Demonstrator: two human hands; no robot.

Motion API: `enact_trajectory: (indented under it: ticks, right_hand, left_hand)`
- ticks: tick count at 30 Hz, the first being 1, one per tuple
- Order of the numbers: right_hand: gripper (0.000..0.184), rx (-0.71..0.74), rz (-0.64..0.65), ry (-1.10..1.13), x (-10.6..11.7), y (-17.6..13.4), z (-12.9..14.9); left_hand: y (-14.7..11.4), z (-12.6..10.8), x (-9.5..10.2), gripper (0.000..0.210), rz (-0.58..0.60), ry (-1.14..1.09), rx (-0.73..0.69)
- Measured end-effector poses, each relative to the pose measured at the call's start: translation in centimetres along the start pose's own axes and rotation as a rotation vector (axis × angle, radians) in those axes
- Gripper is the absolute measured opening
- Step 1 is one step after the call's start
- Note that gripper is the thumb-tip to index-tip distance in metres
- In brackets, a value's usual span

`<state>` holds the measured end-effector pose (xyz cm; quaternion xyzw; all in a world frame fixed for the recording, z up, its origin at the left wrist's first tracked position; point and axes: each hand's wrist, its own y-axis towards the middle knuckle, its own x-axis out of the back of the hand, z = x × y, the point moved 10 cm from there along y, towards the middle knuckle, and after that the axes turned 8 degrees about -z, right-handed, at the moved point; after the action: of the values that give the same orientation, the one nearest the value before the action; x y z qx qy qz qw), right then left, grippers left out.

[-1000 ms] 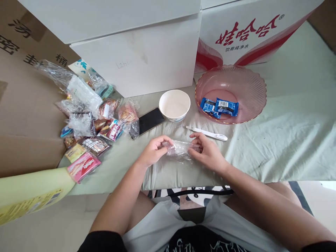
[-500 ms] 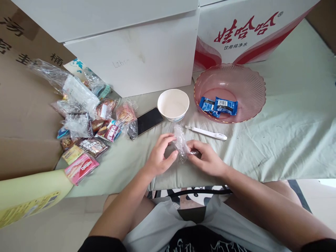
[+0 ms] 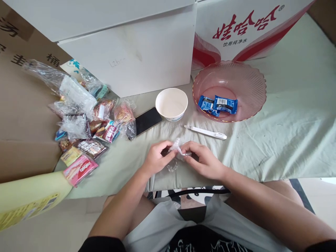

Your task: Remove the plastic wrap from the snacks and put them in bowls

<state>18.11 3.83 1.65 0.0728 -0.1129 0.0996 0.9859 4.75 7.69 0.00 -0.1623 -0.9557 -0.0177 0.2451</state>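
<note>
Between my two hands is a crumpled piece of clear plastic wrap (image 3: 173, 164). My left hand (image 3: 158, 158) pinches it from the left with thumb and forefinger. From the other side, the fingertips of my right hand (image 3: 203, 159) grip the same wrap. Any contents of the wrap are hidden. Just beyond my hands lies a white pen-shaped cutter (image 3: 206, 132), its narrow tip toward the left. A white paper bowl (image 3: 172, 103) stands upright behind it, with no contents visible. To the right, a pink translucent basin (image 3: 249, 91) holds blue snack packets (image 3: 225, 105).
A black phone (image 3: 148, 120) lies left of the bowl. Farther left is a pile of wrapped snacks and plastic (image 3: 78, 122), with a pink packet (image 3: 80, 169) at its front. White boxes (image 3: 131, 59) stand along the back. A pale green cloth (image 3: 288, 140) covers the table.
My left hand has shifted down and closed onto the plastic wrap. The wrap is now bunched between both hands, nearer to me. The camera view has moved slightly.
</note>
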Motion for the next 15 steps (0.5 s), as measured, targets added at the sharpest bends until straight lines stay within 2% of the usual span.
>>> enact_trajectory:
  ticks: [3,6,9,12,15]
  right_hand:
    - [0.007,-0.095,-0.036,-0.098,0.7,0.1,-0.8]
    - [0.022,-0.169,0.113,-0.093,-0.6,-0.3,-1.1]
    - [0.036,-0.151,0.250,-0.059,-2.0,-0.7,-0.6]
    - [0.037,-0.180,0.150,0.054,-0.5,-0.2,-0.8]
    - [0.048,-0.219,0.044,0.385,1.3,0.5,-1.2]
  left_hand:
    - [0.2,1.1,0.6,0.023,-0.082,-0.072,0.082]
    - [0.5,1.5,1.1,0.024,-0.156,-0.187,0.142]
    - [0.7,1.4,1.5,0.026,-0.209,-0.242,0.178]
    - [0.7,1.2,1.8,0.023,-0.245,-0.235,0.153]
    - [0.3,1.1,3.3,0.022,-0.364,-0.231,0.054]
